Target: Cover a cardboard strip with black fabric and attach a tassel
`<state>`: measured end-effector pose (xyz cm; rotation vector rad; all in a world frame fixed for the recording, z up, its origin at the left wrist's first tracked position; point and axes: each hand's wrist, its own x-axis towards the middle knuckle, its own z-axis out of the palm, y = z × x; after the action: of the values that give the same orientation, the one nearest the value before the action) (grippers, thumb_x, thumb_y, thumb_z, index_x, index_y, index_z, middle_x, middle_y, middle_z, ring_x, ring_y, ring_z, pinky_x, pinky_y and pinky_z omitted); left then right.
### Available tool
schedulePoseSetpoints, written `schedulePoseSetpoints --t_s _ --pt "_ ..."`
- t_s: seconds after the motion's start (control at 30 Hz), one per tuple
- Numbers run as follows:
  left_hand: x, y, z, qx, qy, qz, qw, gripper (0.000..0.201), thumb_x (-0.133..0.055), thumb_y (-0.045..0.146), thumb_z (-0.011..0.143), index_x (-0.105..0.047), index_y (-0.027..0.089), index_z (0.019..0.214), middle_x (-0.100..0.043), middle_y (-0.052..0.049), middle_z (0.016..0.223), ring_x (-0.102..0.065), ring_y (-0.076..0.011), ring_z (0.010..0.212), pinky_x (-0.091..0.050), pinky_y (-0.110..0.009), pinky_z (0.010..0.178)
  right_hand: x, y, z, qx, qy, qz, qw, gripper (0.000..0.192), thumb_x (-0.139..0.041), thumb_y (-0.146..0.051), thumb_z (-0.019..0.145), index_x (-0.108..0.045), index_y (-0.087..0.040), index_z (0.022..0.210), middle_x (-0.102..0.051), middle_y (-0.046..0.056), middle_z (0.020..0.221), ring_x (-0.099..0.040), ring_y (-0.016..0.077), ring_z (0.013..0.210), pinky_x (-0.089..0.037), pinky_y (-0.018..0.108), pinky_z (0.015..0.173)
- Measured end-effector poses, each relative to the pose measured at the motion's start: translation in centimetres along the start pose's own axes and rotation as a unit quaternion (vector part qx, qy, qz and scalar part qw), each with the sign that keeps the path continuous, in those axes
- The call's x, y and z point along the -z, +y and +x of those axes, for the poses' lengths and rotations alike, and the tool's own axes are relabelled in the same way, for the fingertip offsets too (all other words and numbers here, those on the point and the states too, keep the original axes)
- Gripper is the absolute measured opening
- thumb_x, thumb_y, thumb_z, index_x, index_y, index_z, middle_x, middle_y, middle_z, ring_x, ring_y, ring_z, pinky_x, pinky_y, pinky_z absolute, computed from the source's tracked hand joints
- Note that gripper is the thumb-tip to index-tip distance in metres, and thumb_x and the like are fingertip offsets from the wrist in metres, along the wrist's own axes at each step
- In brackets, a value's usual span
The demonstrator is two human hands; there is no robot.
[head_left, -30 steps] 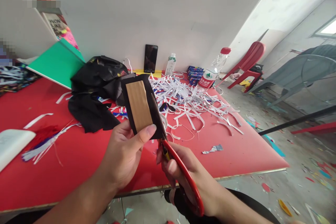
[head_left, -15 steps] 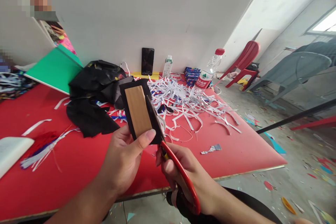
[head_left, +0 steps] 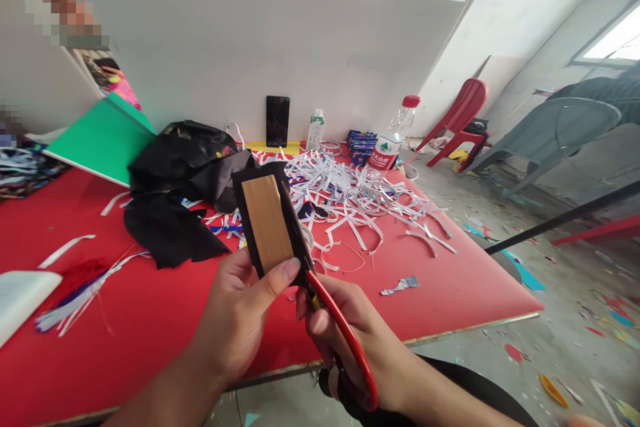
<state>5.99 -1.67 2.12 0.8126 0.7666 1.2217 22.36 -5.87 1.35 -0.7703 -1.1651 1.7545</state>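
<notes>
Red surface (head_left: pixel 440 293) strewn with white paper strips (head_left: pixel 350 197), black cloth (head_left: pixel 175 173) at its rear left. Above its near edge, left hand (head_left: pixel 240 310) pinches a black card with tan panel (head_left: pixel 267 220) upright; right hand (head_left: pixel 350 333) grips red-handled scissors (head_left: pixel 345 340), blades along the card's right edge.

White partition (head_left: pixel 260 47) behind red table (head_left: pixel 450 280), spanning 10 to 1 o'clock. Red chair (head_left: pixel 457 117) and grey chair (head_left: pixel 560 137) at 2 o'clock on littered concrete floor (head_left: pixel 550 333). Daylight from window (head_left: pixel 613 43) at 2 o'clock.

matt brown card (head_left: pixel 267 221), perhaps black cloth-backed
</notes>
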Motion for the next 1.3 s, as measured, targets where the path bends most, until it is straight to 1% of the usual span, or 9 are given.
schedulePoseSetpoints --t_s 0.2,0.37,0.5,0.7,0.87,1.0,1.1,1.2,1.3 --pt "-0.11 0.07 -0.06 0.009 -0.032 0.009 0.999 0.017 -0.095 0.037 0.080 -0.088 0.027 0.093 -0.082 -0.002 0.084 -0.074 -0.0154 0.075 -0.062 -0.024 0.073 0.03 -0.74 -0.23 0.028 0.019 -0.070 0.997 0.055 -0.069 -0.071 0.096 -0.062 -0.017 0.101 -0.045 -0.005 0.077 -0.037 0.0084 0.066 -0.032 0.023 0.059" --pt "-0.15 0.11 -0.08 0.005 -0.048 0.011 0.999 0.014 -0.094 0.036 0.081 -0.088 0.027 0.091 -0.080 -0.001 0.078 -0.071 -0.0138 0.070 -0.061 -0.024 0.071 0.17 -0.22 -0.15 0.015 0.025 -0.037 0.999 0.050 -0.073 -0.065 0.096 -0.060 -0.018 0.095 -0.042 -0.007 0.071 -0.035 0.0072 0.061 -0.029 0.022 0.055" --pt "-0.02 -0.05 -0.05 0.003 -0.033 0.022 0.999 0.018 -0.094 0.036 0.081 -0.088 0.029 0.096 -0.082 -0.001 0.086 -0.072 -0.0146 0.075 -0.061 -0.024 0.073 0.22 0.17 -0.01 -0.006 0.026 -0.007 1.000 0.048 -0.076 -0.063 0.095 -0.058 -0.019 0.093 -0.041 -0.008 0.068 -0.035 0.0075 0.060 -0.029 0.022 0.055" --pt "0.24 -0.17 -0.16 0.003 -0.056 0.020 0.998 0.014 -0.092 0.034 0.084 -0.088 0.028 0.096 -0.083 -0.001 0.089 -0.072 -0.0139 0.073 -0.061 -0.024 0.072 0.09 -0.65 -0.23 0.018 0.043 -0.073 0.996 0.061 -0.071 -0.077 0.091 -0.058 -0.017 0.094 -0.046 -0.004 0.080 -0.038 0.0091 0.068 -0.031 0.023 0.060" --pt "0.49 -0.33 -0.21 0.007 -0.079 0.020 0.997 0.010 -0.089 0.032 0.088 -0.088 0.028 0.097 -0.081 -0.001 0.081 -0.073 -0.0140 0.072 -0.062 -0.023 0.070 0.07 -0.70 -0.27 0.011 0.045 -0.069 0.997 0.060 -0.071 -0.075 0.092 -0.060 -0.016 0.099 -0.046 -0.004 0.081 -0.037 0.0092 0.070 -0.033 0.022 0.061" --pt "0.52 -0.40 -0.20 0.003 -0.064 0.022 0.998 0.016 -0.091 0.030 0.086 -0.088 0.029 0.102 -0.084 -0.002 0.092 -0.076 -0.0156 0.080 -0.064 -0.024 0.076 -0.03 -0.27 -0.07 0.010 0.041 -0.021 0.999 0.051 -0.073 -0.068 0.096 -0.059 -0.019 0.095 -0.041 -0.008 0.068 -0.035 0.0060 0.057 -0.031 0.020 0.053" --pt "0.48 -0.38 -0.18 -0.001 -0.051 0.031 0.998 0.018 -0.091 0.031 0.086 -0.088 0.028 0.103 -0.086 -0.003 0.100 -0.078 -0.0178 0.087 -0.065 -0.026 0.081 -0.21 0.05 0.09 -0.015 0.050 0.001 0.999 0.052 -0.075 -0.069 0.092 -0.055 -0.021 0.090 -0.040 -0.011 0.057 -0.034 0.0058 0.047 -0.030 0.020 0.046" --pt "0.47 -0.34 -0.13 -0.009 -0.046 0.040 0.998 0.017 -0.091 0.030 0.085 -0.088 0.027 0.101 -0.086 -0.004 0.105 -0.079 -0.0192 0.086 -0.065 -0.028 0.081 -0.32 0.16 0.18 -0.030 0.069 0.006 0.997 0.058 -0.078 -0.074 0.086 -0.052 -0.022 0.086 -0.040 -0.011 0.055 -0.033 0.0059 0.044 -0.027 0.021 0.042" --pt "0.58 -0.32 -0.10 -0.012 -0.044 0.054 0.997 0.018 -0.091 0.031 0.085 -0.088 0.026 0.102 -0.085 -0.005 0.108 -0.078 -0.0201 0.085 -0.065 -0.030 0.080 -0.21 -0.18 0.12 -0.016 0.067 -0.015 0.998 0.059 -0.074 -0.076 0.088 -0.054 -0.021 0.088 -0.042 -0.009 0.059 -0.034 0.0066 0.048 -0.027 0.022 0.046"
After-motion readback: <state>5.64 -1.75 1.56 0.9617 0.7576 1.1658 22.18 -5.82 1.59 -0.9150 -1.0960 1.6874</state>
